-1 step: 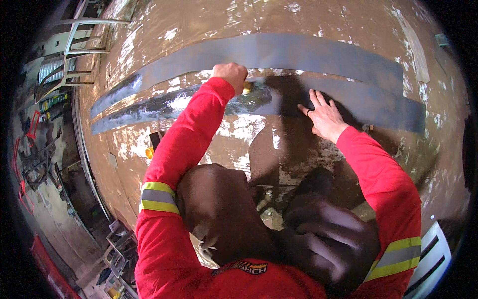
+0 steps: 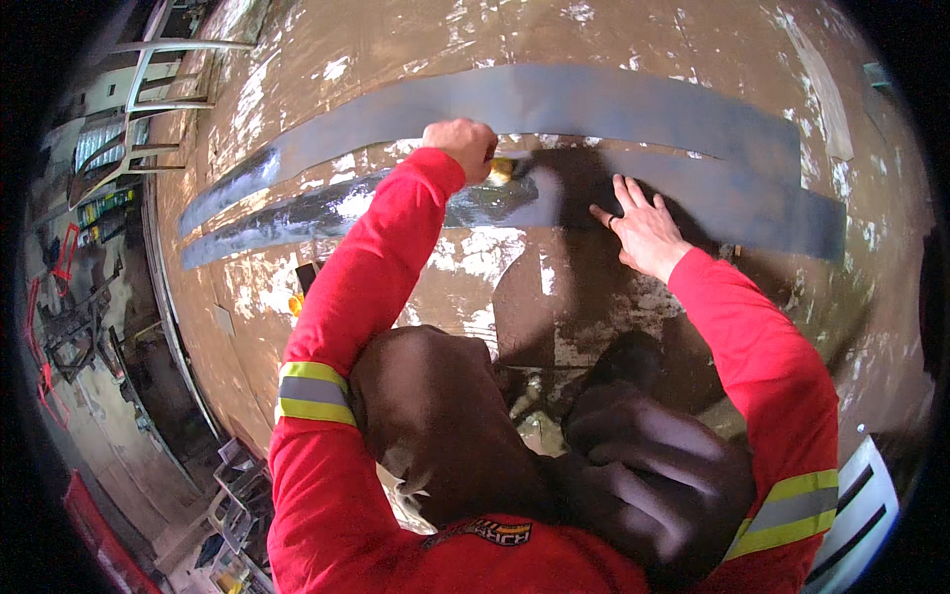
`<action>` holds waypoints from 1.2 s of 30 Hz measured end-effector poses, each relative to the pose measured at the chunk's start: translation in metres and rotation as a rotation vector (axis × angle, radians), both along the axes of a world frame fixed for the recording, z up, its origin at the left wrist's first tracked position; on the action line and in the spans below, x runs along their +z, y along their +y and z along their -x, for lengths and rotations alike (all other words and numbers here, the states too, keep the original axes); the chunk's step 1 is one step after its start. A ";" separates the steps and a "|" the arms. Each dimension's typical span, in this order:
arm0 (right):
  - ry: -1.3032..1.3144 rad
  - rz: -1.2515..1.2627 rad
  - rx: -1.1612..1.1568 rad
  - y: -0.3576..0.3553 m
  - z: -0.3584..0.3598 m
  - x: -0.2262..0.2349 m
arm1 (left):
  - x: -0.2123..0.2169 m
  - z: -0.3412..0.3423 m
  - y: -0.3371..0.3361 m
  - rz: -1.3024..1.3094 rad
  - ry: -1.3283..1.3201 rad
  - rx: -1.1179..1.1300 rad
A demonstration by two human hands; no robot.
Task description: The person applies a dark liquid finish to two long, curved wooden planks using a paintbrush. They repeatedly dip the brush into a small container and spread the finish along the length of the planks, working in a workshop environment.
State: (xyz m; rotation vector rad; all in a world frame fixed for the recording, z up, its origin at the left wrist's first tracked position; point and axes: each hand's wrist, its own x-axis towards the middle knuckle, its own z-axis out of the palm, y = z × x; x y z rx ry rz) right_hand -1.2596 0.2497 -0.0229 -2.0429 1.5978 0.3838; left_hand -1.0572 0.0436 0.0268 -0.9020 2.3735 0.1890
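Note:
My left hand [image 2: 460,144] is closed in a fist above the nearer of two long grey strips. From beneath it pokes a small yellowish end [image 2: 503,171], which looks like a brush; the rest is hidden by the fist. This nearer strip [image 2: 693,188] has a dark, glossy, wet-looking stretch from its left end to about its middle. My right hand [image 2: 645,230] lies flat with fingers spread on the strip's near edge, right of the glossy part. The farther strip [image 2: 594,99] curves alongside, its left end also dark and shiny.
Both strips lie on a brown surface [image 2: 396,59] with worn white patches. Left of my left forearm are a small orange object [image 2: 296,304] and a dark block [image 2: 306,277]. Metal frames [image 2: 148,99] stand at the upper left. A white slotted panel [image 2: 853,515] is at the lower right.
My left fist has shifted slightly right along the nearer strip, and more of the yellowish end shows. My right hand stays in place.

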 end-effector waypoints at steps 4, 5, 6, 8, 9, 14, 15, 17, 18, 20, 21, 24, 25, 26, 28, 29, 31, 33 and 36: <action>-0.015 0.000 -0.009 0.001 0.002 -0.003 | 0.007 -0.018 -0.023 -0.071 0.090 0.039; -0.024 0.006 -0.023 0.000 0.002 -0.002 | 0.003 -0.035 -0.033 -0.031 0.019 0.035; -0.024 0.002 -0.026 0.000 0.003 0.000 | 0.002 -0.049 -0.041 0.006 -0.055 0.031; -0.023 -0.011 -0.032 0.001 0.005 0.000 | 0.009 -0.068 -0.048 0.058 -0.185 -0.008; -0.004 0.003 -0.026 0.000 0.005 0.000 | 0.009 -0.072 -0.050 0.086 -0.250 -0.026; 0.020 0.045 -0.014 0.004 0.005 -0.004 | 0.019 -0.034 -0.028 0.124 -0.231 -0.096; 0.014 0.045 -0.013 0.004 0.004 -0.006 | 0.012 -0.020 -0.018 0.120 -0.188 -0.127; 0.004 0.048 -0.012 0.003 0.003 -0.010 | 0.004 0.013 0.007 0.054 -0.210 -0.162; 0.007 0.046 -0.009 0.001 0.004 -0.008 | -0.001 0.022 0.013 0.003 -0.110 -0.164; 0.007 0.027 -0.011 0.001 0.005 -0.008 | 0.004 0.038 0.027 -0.080 0.141 -0.100; -0.016 0.030 -0.018 0.003 0.008 -0.009 | 0.004 0.044 0.031 -0.093 0.230 -0.070; -0.128 -0.031 -0.011 0.003 0.026 -0.013 | -0.003 0.028 0.028 -0.018 0.190 -0.116; -0.162 -0.030 -0.013 -0.001 0.027 -0.010 | -0.015 0.004 0.020 0.016 0.086 -0.146; -0.193 -0.033 -0.022 -0.003 0.029 -0.007 | -0.020 -0.013 0.012 0.043 -0.015 -0.181; -0.216 -0.045 -0.053 0.005 0.032 -0.008 | -0.011 -0.028 0.005 0.082 -0.285 -0.139; -0.215 -0.034 -0.055 0.006 0.033 -0.010 | -0.004 -0.036 0.000 0.103 -0.298 -0.130; -0.213 -0.017 -0.067 0.007 0.035 -0.011 | 0.006 -0.039 -0.001 0.155 -0.267 -0.146; -0.224 -0.006 -0.061 0.006 0.031 -0.005 | 0.004 -0.024 0.017 0.094 -0.269 -0.173; -0.189 -0.063 -0.049 -0.001 0.029 -0.004 | -0.005 0.010 0.046 -0.009 -0.105 -0.166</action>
